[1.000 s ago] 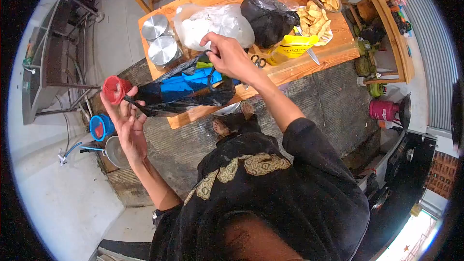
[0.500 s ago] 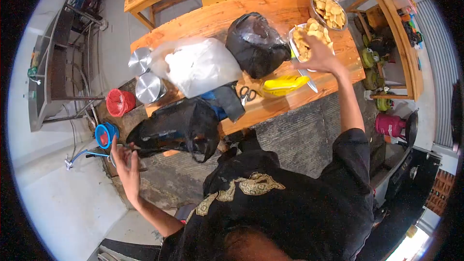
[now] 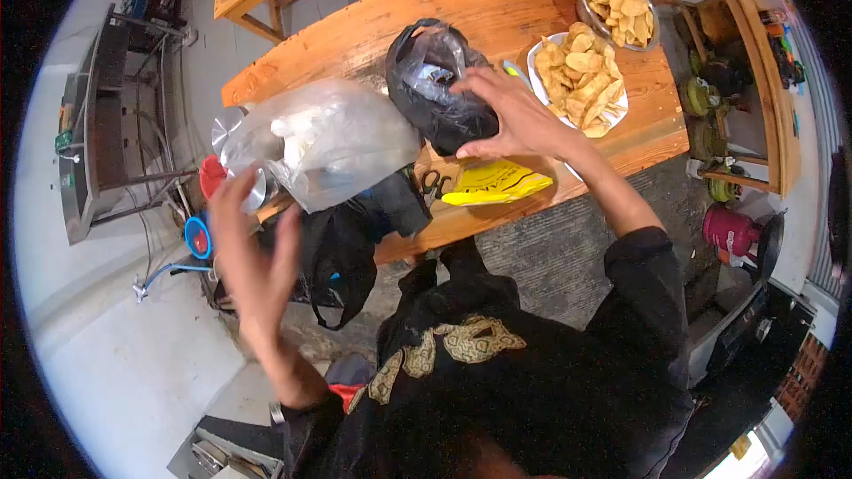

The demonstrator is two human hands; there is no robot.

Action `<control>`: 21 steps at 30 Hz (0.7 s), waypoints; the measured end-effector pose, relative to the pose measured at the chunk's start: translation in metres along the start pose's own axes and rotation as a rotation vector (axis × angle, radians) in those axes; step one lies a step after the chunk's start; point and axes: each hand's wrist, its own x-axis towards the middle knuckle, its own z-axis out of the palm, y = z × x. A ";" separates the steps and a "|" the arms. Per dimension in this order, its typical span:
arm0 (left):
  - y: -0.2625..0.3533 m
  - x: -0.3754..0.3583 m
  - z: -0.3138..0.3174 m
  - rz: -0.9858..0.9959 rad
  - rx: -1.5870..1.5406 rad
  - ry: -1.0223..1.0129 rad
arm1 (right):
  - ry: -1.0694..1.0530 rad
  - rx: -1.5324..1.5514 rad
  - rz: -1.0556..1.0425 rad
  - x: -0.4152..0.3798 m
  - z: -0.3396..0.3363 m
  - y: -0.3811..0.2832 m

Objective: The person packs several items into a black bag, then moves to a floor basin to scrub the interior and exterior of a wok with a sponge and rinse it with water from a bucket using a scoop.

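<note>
My right hand (image 3: 524, 120), fingers spread and curved, reaches over the right side of a black plastic bag (image 3: 413, 93) on the table. Just below it lie a yellow packet (image 3: 497, 184) and black-handled scissors (image 3: 432, 184). A white plate (image 3: 534, 62) heaped with chips (image 3: 581, 80) is to its right. My left hand (image 3: 253, 266), somewhat blurred, is held up at the table's left end with thumb and fingers apart and nothing in it. Nearby are a large clear plastic bag (image 3: 355, 142) with something white inside and a black carrier bag (image 3: 342, 257).
Behind the plate stands a metal bowl (image 3: 657, 31) of chips. Shiny metal lids (image 3: 229, 127) are partly hidden behind the clear bag. A blue container (image 3: 197, 238) and a red bin (image 3: 211, 176) sit on the left. A pink gas cylinder (image 3: 729, 235) stands at right.
My right hand has moved left, from over the plate of chips to the black plastic bag. My left hand has risen closer to the camera. The view has shifted slightly.
</note>
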 end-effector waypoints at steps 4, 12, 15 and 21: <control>0.034 0.056 0.067 0.284 -0.039 -0.302 | -0.065 0.087 0.113 0.006 0.021 0.008; -0.002 0.105 0.181 0.510 0.057 -0.543 | -0.110 -0.011 0.114 0.032 0.057 0.048; 0.001 0.114 0.198 0.458 0.106 -0.715 | -0.354 0.018 0.377 0.046 0.045 0.050; -0.012 0.111 0.218 0.367 0.274 -0.710 | 0.038 0.244 0.252 0.005 -0.006 0.001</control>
